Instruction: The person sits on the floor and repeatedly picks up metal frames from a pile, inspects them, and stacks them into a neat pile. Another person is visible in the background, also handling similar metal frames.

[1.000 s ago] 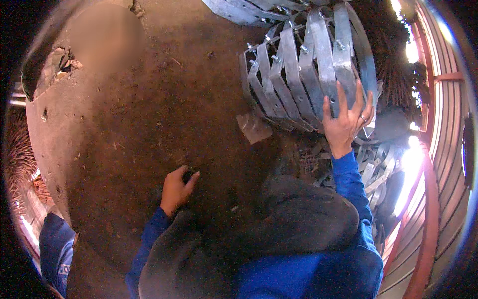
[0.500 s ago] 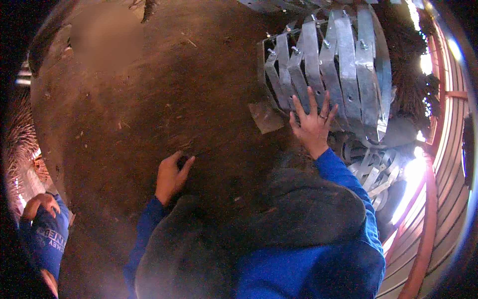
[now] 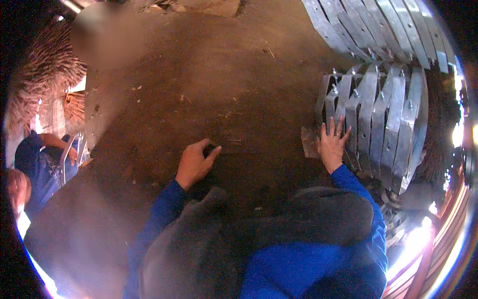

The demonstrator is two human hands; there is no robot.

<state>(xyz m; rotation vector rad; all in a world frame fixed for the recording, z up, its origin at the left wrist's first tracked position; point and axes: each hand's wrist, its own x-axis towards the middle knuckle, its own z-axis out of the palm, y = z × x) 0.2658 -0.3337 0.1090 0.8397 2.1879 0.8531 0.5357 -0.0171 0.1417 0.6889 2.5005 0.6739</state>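
Note:
My right hand [image 3: 332,149] is open, fingers spread, at the lower left edge of a stack of bent, silvery metal strips [image 3: 381,124] with bolts along the upper part. The fingertips overlap the nearest strips; whether they press on them I cannot tell. Beside this hand lies a small flat brownish piece [image 3: 309,143]. My left hand [image 3: 195,163] is over the brown ground [image 3: 239,94], thumb apart from the curved fingers. A dark gap shows between thumb and forefinger, with no object to be made out in it. Both forearms are in blue sleeves.
A second row of metal strips [image 3: 378,27] stands at the upper right. To the far left another person in dark blue [image 3: 45,164] sits with a hand on a pale metal piece. Bundles of brown bristles [image 3: 47,74] stand behind them. Slatted panels [image 3: 443,244] run along the lower right.
The view has swung left, so the strips sit farther right and lower. My right hand has shifted toward the stack's left edge. More of the other person shows.

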